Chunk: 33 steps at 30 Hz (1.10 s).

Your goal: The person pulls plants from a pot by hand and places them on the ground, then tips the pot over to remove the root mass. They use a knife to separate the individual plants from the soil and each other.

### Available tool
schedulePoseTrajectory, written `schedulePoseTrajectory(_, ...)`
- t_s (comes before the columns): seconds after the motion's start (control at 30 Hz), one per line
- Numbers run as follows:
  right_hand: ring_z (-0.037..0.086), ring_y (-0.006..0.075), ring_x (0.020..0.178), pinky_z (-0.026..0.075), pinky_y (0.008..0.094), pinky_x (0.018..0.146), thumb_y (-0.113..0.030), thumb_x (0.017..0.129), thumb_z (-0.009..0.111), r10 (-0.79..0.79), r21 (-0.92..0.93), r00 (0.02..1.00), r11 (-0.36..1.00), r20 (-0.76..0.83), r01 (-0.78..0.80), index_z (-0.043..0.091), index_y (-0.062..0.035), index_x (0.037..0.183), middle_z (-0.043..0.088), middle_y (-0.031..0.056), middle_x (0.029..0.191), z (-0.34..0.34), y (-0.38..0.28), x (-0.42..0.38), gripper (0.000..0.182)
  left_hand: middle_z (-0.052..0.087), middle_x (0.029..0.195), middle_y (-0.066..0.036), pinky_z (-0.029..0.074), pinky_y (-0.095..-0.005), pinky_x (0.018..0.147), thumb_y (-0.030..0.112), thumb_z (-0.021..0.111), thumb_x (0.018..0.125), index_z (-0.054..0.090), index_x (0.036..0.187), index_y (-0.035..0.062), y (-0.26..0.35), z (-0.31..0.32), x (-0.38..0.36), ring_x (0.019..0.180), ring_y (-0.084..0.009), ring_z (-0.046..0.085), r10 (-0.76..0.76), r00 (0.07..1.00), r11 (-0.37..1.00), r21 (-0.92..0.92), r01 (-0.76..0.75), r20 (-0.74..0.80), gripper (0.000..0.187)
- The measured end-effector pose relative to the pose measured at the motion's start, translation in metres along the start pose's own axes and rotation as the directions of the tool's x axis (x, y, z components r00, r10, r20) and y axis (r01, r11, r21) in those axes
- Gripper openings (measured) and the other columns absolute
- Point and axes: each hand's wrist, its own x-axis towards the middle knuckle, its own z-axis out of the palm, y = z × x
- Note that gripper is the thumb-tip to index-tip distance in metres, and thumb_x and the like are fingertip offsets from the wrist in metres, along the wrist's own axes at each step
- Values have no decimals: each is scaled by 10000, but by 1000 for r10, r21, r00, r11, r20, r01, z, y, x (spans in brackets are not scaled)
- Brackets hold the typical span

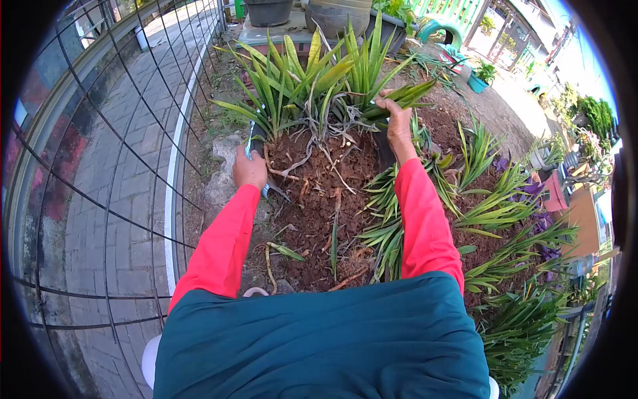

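Note:
A clump of long, green and yellowish strap-leaved plants [299, 80] stands with its dry leaves and roots showing above loose reddish soil [319, 179]. On the clump's left, my left hand [250, 169] is closed on the edge of a blue-and-white plastic sheet [251, 136]. Across from it, my right hand [397, 123] grips the upper edge of a dark sheet [383, 147], close against the green leaves. Whether both edges belong to one piece is hidden by the plants and soil. Cut roots and a loose leaf [287, 252] lie on the soil nearer me.
A wire grid fence [113, 166] and a paved path run along the left. Large pots [339, 14] stand behind the clump. More leafy plants [492, 216] grow on the right, with a teal tyre [442, 32] and a small teal pot [477, 82] farther back.

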Motion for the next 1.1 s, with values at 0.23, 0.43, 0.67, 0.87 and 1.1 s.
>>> schedulePoseTrajectory(0.23, 540, 145, 665, 430, 272, 627, -65, 652, 588, 53, -116, 986, 993, 161, -35, 559, -29, 749, 557, 22, 734, -14, 5, -18, 108, 615, 921, -243, 434, -498, 776, 235, 494, 848, 491, 1122, 83, 8, -4, -1, 895, -428, 577, -32, 999, 995, 95, 31, 5, 313)
schedulePoseTrajectory(0.43, 453, 169, 697, 372, 281, 677, 41, 561, 531, -77, 164, 994, 984, 83, 63, 428, -61, 684, 434, 21, 706, -25, 21, -60, 190, 614, 936, -243, 435, -491, 787, 238, 481, 856, 483, 1128, 63, 13, -2, -2, 905, -421, 578, -46, 999, 991, 122, 47, -13, 323)
schedulePoseTrajectory(0.67, 397, 164, 672, 338, 274, 669, -5, 565, 512, -135, 156, 990, 978, -26, 138, 423, -56, 687, 412, 38, 701, -39, 39, -99, 159, 611, 965, -251, 432, -479, 805, 227, 481, 856, 485, 1130, 55, 1, 15, 8, 924, -419, 575, -55, 997, 995, 84, 60, -56, 324)
schedulePoseTrajectory(0.87, 453, 190, 710, 330, 349, 951, -18, 577, 505, -209, 150, 970, 962, -123, 226, 447, -40, 692, 458, 57, 726, -47, 45, -129, 130, 610, 961, -255, 433, -477, 803, 226, 484, 856, 488, 1120, 42, 8, 12, 2, 923, -421, 576, -25, 994, 988, 151, 41, -102, 321)
schedulePoseTrajectory(1.1, 537, 250, 937, 348, 383, 966, -4, 627, 590, -318, -37, 945, 948, -71, 316, 526, -33, 787, 537, 89, 818, -52, 42, -144, 175, 610, 957, -253, 438, -476, 797, 234, 485, 857, 488, 1113, 44, 12, 8, 1, 914, -421, 579, -44, 998, 985, 164, 52, -54, 320)
